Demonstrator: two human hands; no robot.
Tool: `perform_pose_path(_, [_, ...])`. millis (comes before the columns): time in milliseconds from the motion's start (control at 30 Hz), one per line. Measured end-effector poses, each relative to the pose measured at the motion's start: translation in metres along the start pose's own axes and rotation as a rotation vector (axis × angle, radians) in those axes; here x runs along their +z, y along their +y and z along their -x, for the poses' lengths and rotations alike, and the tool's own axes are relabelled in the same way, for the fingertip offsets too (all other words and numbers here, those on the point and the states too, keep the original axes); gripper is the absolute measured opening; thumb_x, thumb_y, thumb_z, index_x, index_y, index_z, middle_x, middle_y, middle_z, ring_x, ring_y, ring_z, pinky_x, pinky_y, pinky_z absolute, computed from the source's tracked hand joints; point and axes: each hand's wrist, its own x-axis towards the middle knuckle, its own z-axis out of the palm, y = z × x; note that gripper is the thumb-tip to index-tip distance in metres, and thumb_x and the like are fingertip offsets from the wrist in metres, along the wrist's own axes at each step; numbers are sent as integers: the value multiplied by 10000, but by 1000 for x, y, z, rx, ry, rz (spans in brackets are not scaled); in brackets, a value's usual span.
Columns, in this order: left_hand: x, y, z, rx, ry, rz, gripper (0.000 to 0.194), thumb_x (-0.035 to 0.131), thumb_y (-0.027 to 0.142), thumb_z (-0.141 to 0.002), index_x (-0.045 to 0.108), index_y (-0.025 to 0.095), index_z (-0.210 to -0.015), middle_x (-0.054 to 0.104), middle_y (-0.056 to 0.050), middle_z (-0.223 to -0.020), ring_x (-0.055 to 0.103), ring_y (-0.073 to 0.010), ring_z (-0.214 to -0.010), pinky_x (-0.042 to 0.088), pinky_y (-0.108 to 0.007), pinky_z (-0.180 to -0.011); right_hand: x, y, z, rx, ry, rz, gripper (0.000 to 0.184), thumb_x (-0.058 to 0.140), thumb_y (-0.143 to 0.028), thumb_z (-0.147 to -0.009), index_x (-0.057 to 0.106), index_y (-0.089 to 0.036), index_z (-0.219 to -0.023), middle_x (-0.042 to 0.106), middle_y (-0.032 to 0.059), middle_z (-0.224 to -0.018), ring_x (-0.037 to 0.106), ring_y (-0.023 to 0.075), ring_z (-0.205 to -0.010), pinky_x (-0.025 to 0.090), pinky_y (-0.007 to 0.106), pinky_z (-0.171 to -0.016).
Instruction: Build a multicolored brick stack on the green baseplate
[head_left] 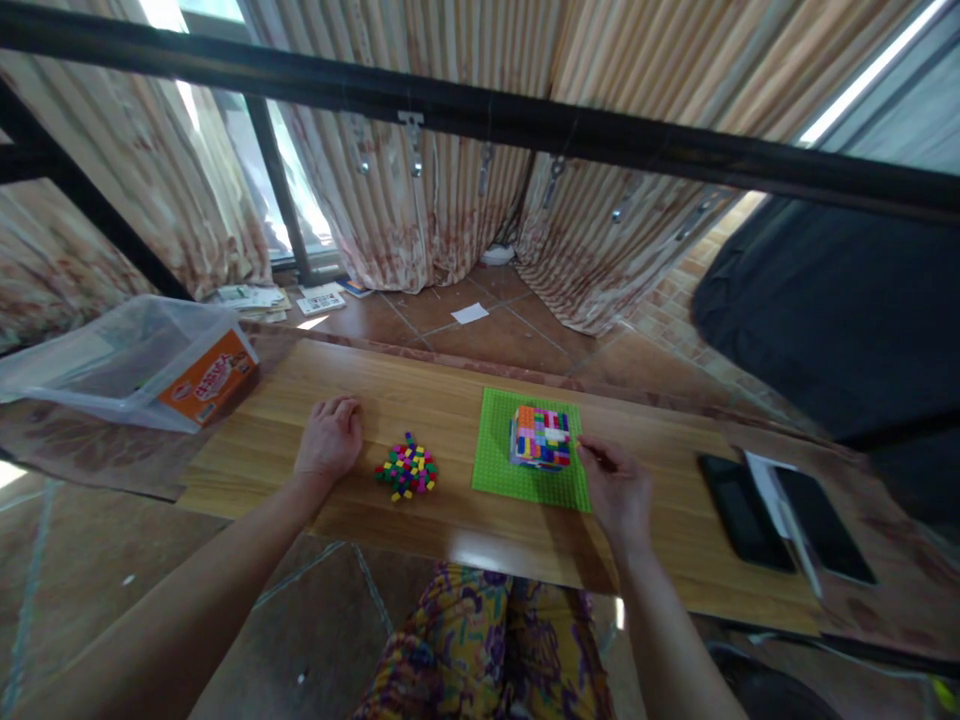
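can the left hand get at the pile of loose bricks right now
Probably yes: the left hand rests just beside the loose bricks, with only bare tabletop visible between them.

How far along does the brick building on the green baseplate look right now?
A multicoloured brick block already stands on the green baseplate. The right hand is by the block's right side; whether it pinches a brick is too small to tell. Loose bricks lie piled near the left hand, so building looks unfinished.

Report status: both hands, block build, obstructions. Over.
Left hand curled on table, beside loose brick pile. Right hand at right side of block build, grip contents unclear. Build on green baseplate. No visible obstruction between right hand and build.
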Motion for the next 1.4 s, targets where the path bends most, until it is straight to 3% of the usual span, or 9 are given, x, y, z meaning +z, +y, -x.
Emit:
perform_pose_path(200, [1,-1,0,1,4,-13,287,369,223,-882,619,153,-1002,660,-150,-1080,581,-285,-1034,442,-457,-968,9,8,1,34,-11,-47,234,676,-383,-761,745,-177,-846,751,75,-843,688,214,-757,552,363,-736])
perform_pose_path(600, [2,-1,1,18,23,-33,285,371,215,-882,627,152,-992,666,-140,-1066,589,-280,-1028,449,-451,-955,18,-16,-8,-357,-247,167,200,551,-272,-862,738,-217,-907,738,57,-921,690,202,-839,552,354,-794])
perform_pose_path(1067, [3,-1,0,16,21,1,275,390,200,-864,630,144,-987,665,-156,-1078,579,-285,-1042,443,-460,-970,18,-9,-6,-382,-165,240,205,543,-255,-887,737,-218,-942,732,63,-947,683,210,-856,551,368,-793])
perform_pose_path(1400, [3,-2,1,3,28,49,285,411,200,-855,637,169,-1026,662,-137,-1082,575,-291,-1051,433,-495,-972,17,-4,-11,-604,-199,377,226,526,-259,-931,745,-211,-907,666,75,-924,624,212,-853,534,368,-782])
